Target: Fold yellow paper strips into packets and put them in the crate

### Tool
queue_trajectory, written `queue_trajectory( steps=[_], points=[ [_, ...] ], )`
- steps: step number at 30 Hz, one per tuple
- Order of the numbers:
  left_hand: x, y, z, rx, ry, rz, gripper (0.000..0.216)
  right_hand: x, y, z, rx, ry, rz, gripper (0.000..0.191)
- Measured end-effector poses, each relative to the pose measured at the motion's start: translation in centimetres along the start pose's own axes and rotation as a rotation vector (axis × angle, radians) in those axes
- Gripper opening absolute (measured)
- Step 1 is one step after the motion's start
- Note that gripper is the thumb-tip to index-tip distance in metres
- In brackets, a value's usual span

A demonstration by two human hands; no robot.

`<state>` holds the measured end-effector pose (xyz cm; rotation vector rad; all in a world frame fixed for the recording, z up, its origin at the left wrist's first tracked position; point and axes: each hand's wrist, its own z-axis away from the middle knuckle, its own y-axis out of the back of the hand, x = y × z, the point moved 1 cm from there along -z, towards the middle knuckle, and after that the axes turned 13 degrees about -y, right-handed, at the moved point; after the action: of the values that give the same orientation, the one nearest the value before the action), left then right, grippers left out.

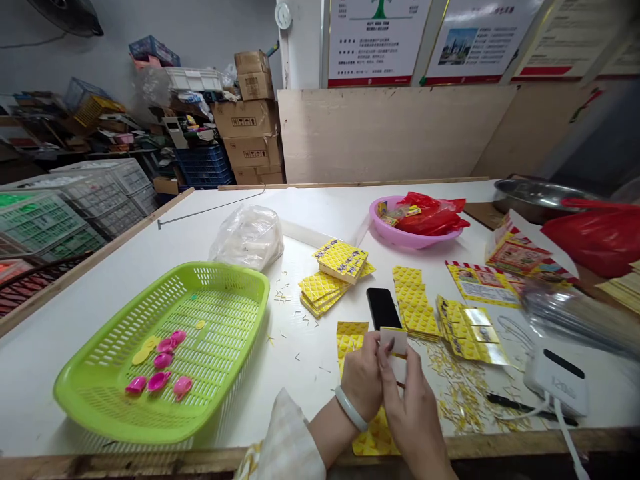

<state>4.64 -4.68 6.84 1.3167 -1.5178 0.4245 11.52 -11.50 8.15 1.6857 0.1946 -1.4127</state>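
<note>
My left hand (361, 379), with a pale bangle at the wrist, and my right hand (414, 408) meet near the table's front edge. Both are closed on a small card piece (393, 341) with its plain white side showing. Under my hands lies a strip of yellow patterned card (373, 437), partly hidden by them. Just beyond them is a black phone (383, 309). More yellow card strips (415, 303) lie to its right, beside a folded yellow card strip (465, 327). Stacked yellow cards (343, 260) with blue writing on top sit to its left.
On the left stands a green basket (165, 427) with pink cups and yellow discs. A pink basin (417, 241) holds a red bag. Thin yellow trimmings (460, 393) are scattered at right, near a black pen (530, 408) and a white power bank (560, 377) with cables.
</note>
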Motion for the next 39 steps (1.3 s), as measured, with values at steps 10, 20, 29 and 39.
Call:
queue_trajectory(
  steps=[10,20,29,39],
  points=[
    [-2.0,3.9,-0.8,-0.339,-0.290,-0.097,0.043,3.1,1.6,-3.1,0.052,0.023,0.021,0.041],
    [-9.7,4.7,-1.1,-0.398,-0.225,-0.494,0.039,4.3,-2.0,-7.0,-0.154,0.266,0.294,0.036],
    [-10.8,3.5,-1.3,-0.402,-0.228,-0.483,0.022,2.9,-4.2,-8.9,-0.112,0.404,1.075,0.027],
    [-10.3,3.4,-1.5,-0.434,-0.176,-0.462,0.020,2.0,-5.4,-8.3,-0.245,0.435,1.314,0.024]
  ],
)
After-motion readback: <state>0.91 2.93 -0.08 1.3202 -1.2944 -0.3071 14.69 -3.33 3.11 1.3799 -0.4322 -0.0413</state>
